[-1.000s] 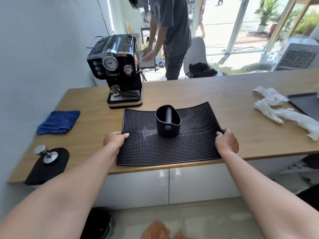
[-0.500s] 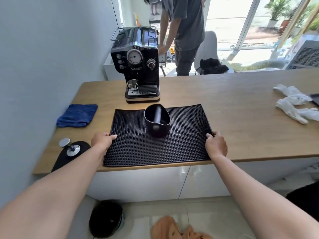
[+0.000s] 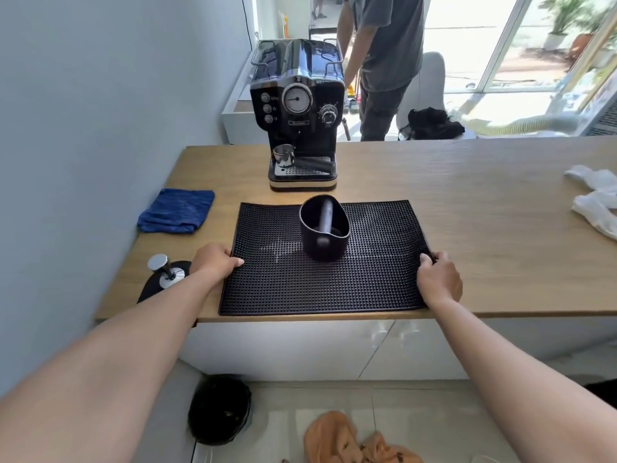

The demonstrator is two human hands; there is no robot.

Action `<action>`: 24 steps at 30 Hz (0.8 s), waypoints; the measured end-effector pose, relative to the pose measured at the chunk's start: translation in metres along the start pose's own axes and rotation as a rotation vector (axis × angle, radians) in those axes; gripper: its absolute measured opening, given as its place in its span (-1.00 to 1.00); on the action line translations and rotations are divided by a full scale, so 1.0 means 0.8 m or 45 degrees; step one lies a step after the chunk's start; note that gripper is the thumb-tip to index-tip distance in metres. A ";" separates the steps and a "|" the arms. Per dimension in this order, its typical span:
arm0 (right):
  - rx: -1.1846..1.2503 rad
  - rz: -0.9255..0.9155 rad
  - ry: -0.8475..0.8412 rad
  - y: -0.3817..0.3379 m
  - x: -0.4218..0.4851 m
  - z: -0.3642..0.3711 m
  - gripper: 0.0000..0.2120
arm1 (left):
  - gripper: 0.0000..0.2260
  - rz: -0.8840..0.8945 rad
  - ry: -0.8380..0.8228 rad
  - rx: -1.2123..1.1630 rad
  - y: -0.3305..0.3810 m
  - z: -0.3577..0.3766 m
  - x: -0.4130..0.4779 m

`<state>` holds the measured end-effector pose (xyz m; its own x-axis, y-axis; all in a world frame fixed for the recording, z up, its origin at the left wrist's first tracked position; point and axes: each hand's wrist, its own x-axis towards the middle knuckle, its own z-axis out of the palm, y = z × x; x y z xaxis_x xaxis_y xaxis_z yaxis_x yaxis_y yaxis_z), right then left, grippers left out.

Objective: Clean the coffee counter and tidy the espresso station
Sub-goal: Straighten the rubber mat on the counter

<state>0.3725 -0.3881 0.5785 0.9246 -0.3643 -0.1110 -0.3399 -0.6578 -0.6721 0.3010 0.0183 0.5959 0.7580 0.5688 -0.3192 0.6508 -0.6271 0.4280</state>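
A black studded rubber bar mat [image 3: 367,282] lies flat at the front edge of the wooden counter [image 3: 467,208]. My left hand [image 3: 215,262] grips the mat's left edge, and my right hand [image 3: 439,279] grips its right edge. A black knock box [image 3: 323,228] with a bar across its mouth stands upright on the mat's far middle. Behind the mat stands a black espresso machine [image 3: 298,105], with a portafilter [image 3: 300,160] lying on its drip tray.
A folded blue cloth [image 3: 177,211] lies left by the wall. A metal tamper [image 3: 165,269] stands on a black pad at the front left corner. White rags [image 3: 597,198] lie far right. On the floor are a black bin [image 3: 220,409] and an orange cloth [image 3: 337,439]. A person [image 3: 384,61] stands behind the counter.
The mat with the knock box has slid left along the counter, its far edge now lined up in front of the espresso machine. Both hands stayed on the mat's side edges.
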 end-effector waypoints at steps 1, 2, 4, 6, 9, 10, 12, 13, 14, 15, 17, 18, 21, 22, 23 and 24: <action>0.010 -0.002 0.000 0.000 -0.002 0.001 -0.70 | -0.78 0.004 0.003 0.011 -0.001 -0.002 0.002; 0.020 -0.004 -0.001 0.000 -0.004 0.002 -0.70 | -0.78 0.004 0.007 0.022 -0.003 -0.003 0.003; 0.035 -0.008 -0.007 -0.002 -0.008 0.006 -0.71 | -0.78 0.001 0.015 0.039 -0.008 -0.007 0.006; 0.044 -0.009 -0.011 -0.005 -0.012 0.010 -0.72 | -0.78 -0.007 0.018 0.048 -0.013 -0.009 0.009; 0.056 -0.008 -0.011 -0.008 -0.015 0.013 -0.72 | -0.80 0.002 0.029 0.042 -0.019 -0.008 0.011; 0.058 -0.009 -0.012 -0.009 -0.017 0.016 -0.72 | -0.80 0.001 0.032 0.046 -0.022 -0.008 0.011; 0.060 -0.012 -0.010 -0.011 -0.020 0.019 -0.72 | -0.82 0.006 0.043 0.064 -0.026 -0.009 0.012; 0.063 -0.013 -0.008 -0.012 -0.021 0.020 -0.72 | -0.82 0.012 0.045 0.073 -0.027 -0.009 0.013; 0.066 -0.015 -0.007 -0.013 -0.023 0.021 -0.72 | -0.83 0.017 0.045 0.079 -0.029 -0.010 0.014; 0.067 -0.017 -0.007 -0.014 -0.024 0.022 -0.72 | -0.84 0.021 0.046 0.082 -0.031 -0.010 0.015; 0.070 -0.019 -0.008 -0.014 -0.026 0.024 -0.73 | -0.84 0.016 0.051 0.081 -0.033 -0.011 0.016; 0.073 -0.018 -0.007 -0.014 -0.028 0.025 -0.73 | -0.83 0.013 0.054 0.081 -0.035 -0.012 0.017; 0.074 -0.019 -0.006 -0.014 -0.033 0.027 -0.74 | -0.82 0.016 0.058 0.083 -0.038 -0.013 0.020; 0.072 -0.023 -0.007 -0.015 -0.034 0.027 -0.73 | -0.82 0.020 0.061 0.085 -0.039 -0.013 0.020; 0.068 -0.025 -0.008 -0.015 -0.035 0.027 -0.73 | -0.82 0.025 0.066 0.087 -0.040 -0.013 0.021; 0.063 -0.025 -0.008 -0.016 -0.036 0.027 -0.72 | -0.82 0.030 0.074 0.086 -0.041 -0.012 0.022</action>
<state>0.3538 -0.3551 0.5742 0.9320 -0.3479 -0.1019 -0.3132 -0.6312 -0.7096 0.2922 0.0541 0.5846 0.7707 0.5821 -0.2591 0.6356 -0.6741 0.3763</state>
